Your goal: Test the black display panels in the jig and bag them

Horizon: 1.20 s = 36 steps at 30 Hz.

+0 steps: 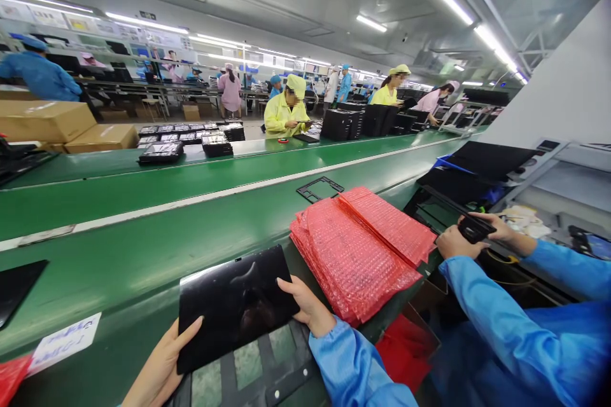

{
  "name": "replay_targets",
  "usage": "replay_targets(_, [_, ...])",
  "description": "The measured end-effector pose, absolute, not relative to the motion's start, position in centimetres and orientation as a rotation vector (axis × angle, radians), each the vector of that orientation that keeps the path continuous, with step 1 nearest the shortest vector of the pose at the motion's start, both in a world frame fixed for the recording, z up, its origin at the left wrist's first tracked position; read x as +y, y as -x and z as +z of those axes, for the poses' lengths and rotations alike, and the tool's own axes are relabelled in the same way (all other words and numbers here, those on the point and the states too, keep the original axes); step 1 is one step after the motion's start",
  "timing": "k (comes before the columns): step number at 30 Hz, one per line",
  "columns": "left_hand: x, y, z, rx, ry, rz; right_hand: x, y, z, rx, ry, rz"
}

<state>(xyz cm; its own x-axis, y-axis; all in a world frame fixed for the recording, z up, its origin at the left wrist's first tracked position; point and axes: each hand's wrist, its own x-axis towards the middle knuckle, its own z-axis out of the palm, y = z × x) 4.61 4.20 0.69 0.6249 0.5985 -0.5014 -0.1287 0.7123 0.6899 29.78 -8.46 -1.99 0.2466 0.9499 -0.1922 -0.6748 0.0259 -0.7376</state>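
A glossy black panel (233,305) is held up between my two hands, tilted, with reflections on its face. My left hand (160,362) grips its lower left edge, thumb on the front. At the right edge my right hand (308,305) pinches it, thumb over the face. Under the panel lies a black frame (291,375) with several openings, partly hidden by the panel and my hands. A stack of red bubble-wrap bags (358,254) lies just right of the panel on the green work surface (143,267).
Beyond the bags lies a thin black frame (319,189). At the right, a co-worker's hands (461,241) hold a dark device. A black panel (19,286) and a white paper (67,343) lie at left. Across the line are stacked trays (162,151), cardboard boxes (42,119) and several people.
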Motion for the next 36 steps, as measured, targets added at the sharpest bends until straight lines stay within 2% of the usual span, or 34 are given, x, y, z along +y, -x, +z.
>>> replay_targets(36, [4.41, -4.5, 1.0, 0.812, -0.651, 0.409, -8.54, -29.71, -1.42, -0.404, 0.872, 1.317])
